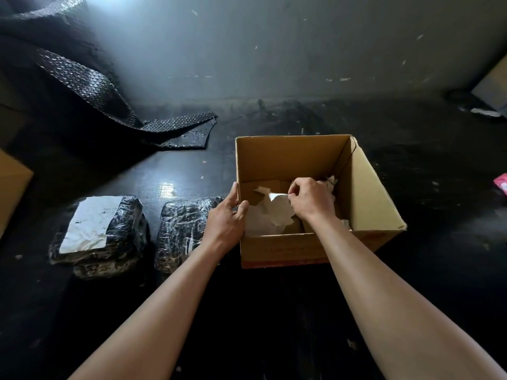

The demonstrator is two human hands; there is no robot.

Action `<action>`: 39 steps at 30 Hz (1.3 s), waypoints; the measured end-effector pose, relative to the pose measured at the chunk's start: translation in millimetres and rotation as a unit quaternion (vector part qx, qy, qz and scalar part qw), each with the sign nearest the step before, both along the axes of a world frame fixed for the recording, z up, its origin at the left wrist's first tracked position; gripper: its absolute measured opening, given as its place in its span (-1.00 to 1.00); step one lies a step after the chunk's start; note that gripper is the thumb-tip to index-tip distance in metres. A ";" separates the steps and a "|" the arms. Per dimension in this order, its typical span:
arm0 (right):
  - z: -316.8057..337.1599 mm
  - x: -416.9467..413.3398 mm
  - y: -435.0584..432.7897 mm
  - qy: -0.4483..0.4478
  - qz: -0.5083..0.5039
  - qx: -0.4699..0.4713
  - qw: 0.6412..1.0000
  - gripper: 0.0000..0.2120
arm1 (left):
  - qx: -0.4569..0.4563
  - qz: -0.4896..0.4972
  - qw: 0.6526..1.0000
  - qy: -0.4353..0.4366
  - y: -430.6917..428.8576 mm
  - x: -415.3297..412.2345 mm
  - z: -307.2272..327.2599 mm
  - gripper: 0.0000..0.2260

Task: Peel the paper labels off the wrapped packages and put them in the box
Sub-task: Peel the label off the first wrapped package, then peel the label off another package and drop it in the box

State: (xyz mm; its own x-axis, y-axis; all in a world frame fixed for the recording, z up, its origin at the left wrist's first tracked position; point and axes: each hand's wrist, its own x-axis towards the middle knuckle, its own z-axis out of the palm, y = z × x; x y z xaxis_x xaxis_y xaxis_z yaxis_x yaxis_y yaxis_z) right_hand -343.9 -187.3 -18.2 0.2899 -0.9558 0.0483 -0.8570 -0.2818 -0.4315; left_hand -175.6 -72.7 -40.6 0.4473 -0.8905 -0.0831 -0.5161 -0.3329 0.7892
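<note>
Curled above the open cardboard box (288, 157), my right hand (311, 200) pinches a strip of white paper label (277, 196) between thumb and fingertips, the other fingers tucked in. I hold the strip just over a heap of crumpled white label scraps (267, 219) that lies on the bottom of the box.

My left hand (226, 215) grips the box's left wall near the front corner, thumb hooked inside the rim and fingers wrapped round the outside.

The box stands upright on a dark, shiny floor (274, 311). Just to its left lie two packages wrapped in black bubble wrap and clear film. The nearer package (183, 229) sits right beside my left wrist, its top all glossy wrap. The farther package (109, 250) carries a large white label (90, 220) stuck across its top.

Beyond them a long sheet of black bubble wrap (109, 91) trails across the floor. Another carton's corner (11, 185) shows at the left edge.
</note>
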 end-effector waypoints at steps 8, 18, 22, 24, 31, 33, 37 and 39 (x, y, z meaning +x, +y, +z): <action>-1.9 -2.1 -2.9 0.010 -0.002 -0.006 1.000 -0.92 | -0.009 0.004 1.000 0.013 0.4 -0.2 4.1 -0.49; 8.5 0.5 -1.7 0.017 -0.007 -0.036 0.999 -0.77 | -0.003 -0.010 0.998 0.065 0.2 4.9 4.1 -0.46; 21.8 6.4 5.3 -0.012 0.004 -0.037 0.999 -0.84 | -0.005 -0.010 0.996 0.084 2.0 7.1 4.3 -0.45; 28.5 11.2 10.5 -0.023 0.012 -0.041 0.999 -0.83 | -0.002 -0.015 0.996 0.091 2.3 8.6 5.4 -0.45; 62.3 42.3 67.1 -0.110 0.066 -0.064 0.990 -0.74 | -0.048 -0.011 0.997 0.058 41.5 22.9 20.4 -0.52; 67.5 54.4 88.5 -0.144 0.080 -0.079 0.983 -0.76 | -0.083 0.022 0.995 0.050 70.4 30.7 24.3 -0.60; 62.8 81.7 136.5 -0.175 0.118 -0.090 0.973 -0.70 | -0.155 0.103 0.981 -0.050 144.6 48.1 -1.1 -0.81; 49.2 94.5 158.5 -0.158 0.128 -0.070 0.976 -0.70 | -0.126 0.134 0.979 -0.082 174.6 58.4 -24.1 -0.85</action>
